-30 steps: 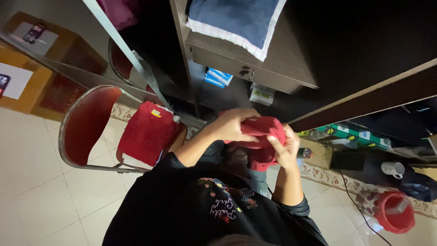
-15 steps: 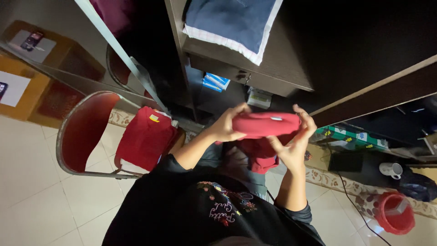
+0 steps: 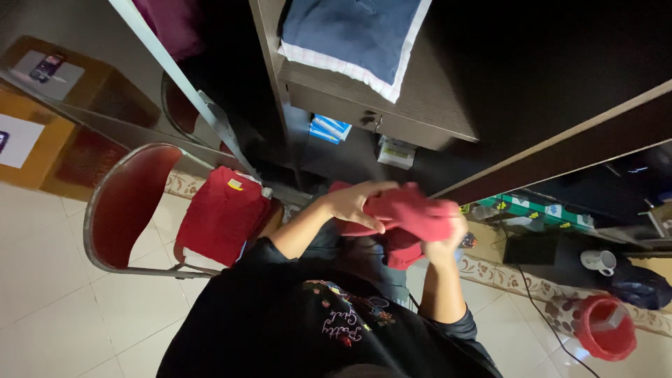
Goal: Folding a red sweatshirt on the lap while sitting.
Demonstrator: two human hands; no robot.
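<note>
Step in hand looks like folding: both hands are together at waist height, clamped on a soft red knit garment [image 3: 409, 213] held in the air in front of the person's dark top, below the edge of the dark wooden shelf unit [image 3: 448, 105]. Left hand [image 3: 358, 204] lies over the top of the cloth w/ fingers spread, pinching it; right hand [image 3: 442, 241] grips from beneath, mostly buried in fabric. A loose part of the garment hangs down btwn the forearms. Judging by that, the next move needs the hanging part tucked under and the edges squared, w/ both grips kept firm so the bundle doesn't open. A folded red garment [image 3: 222, 215] already lies on the seat of the red metal-framed chair [image 3: 126, 203], well apart to the left. Hard to make out: right fingers, garment type and how many folds it has; shelf interior is too dark.
</note>
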